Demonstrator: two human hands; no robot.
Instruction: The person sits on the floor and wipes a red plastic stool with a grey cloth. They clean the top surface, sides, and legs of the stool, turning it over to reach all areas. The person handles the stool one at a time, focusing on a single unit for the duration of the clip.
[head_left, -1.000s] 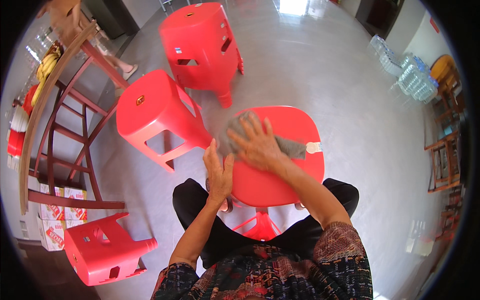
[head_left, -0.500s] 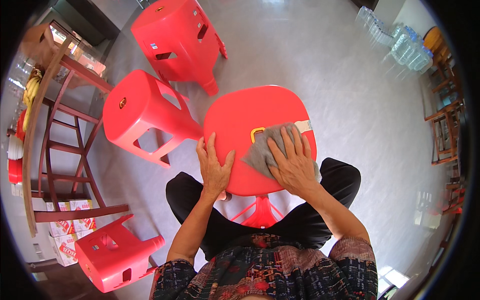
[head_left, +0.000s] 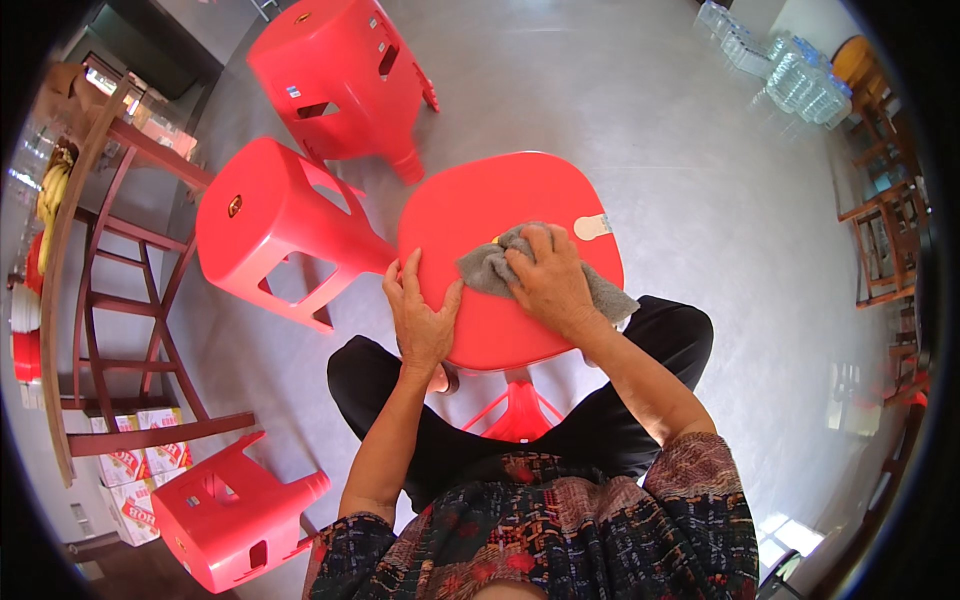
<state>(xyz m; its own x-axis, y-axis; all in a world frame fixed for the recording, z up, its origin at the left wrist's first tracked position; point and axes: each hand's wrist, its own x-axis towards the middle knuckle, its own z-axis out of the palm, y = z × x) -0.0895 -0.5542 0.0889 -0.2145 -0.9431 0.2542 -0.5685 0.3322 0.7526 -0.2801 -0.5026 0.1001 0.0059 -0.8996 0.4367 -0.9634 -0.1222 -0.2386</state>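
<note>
A red plastic stool [head_left: 520,200] stands between my knees, its round seat facing up. My left hand [head_left: 422,315] grips the seat's near left edge, thumb on top. My right hand [head_left: 548,280] presses a crumpled grey cloth [head_left: 490,265] flat against the middle of the seat; part of the cloth trails out under my wrist to the right. A small pale sticker [head_left: 592,227] sits on the seat just past my fingers.
Two more red stools lie tipped on the grey floor at the upper left [head_left: 280,225] and top [head_left: 335,70], another at the lower left [head_left: 235,510]. A dark wooden table frame [head_left: 110,300] and cartons [head_left: 130,470] line the left. Bottled water packs [head_left: 790,70] and wooden chairs [head_left: 885,240] stand at right.
My right hand has slid the cloth leftward and up across the seat. The view has shifted a little, and my left hand keeps its hold on the seat edge.
</note>
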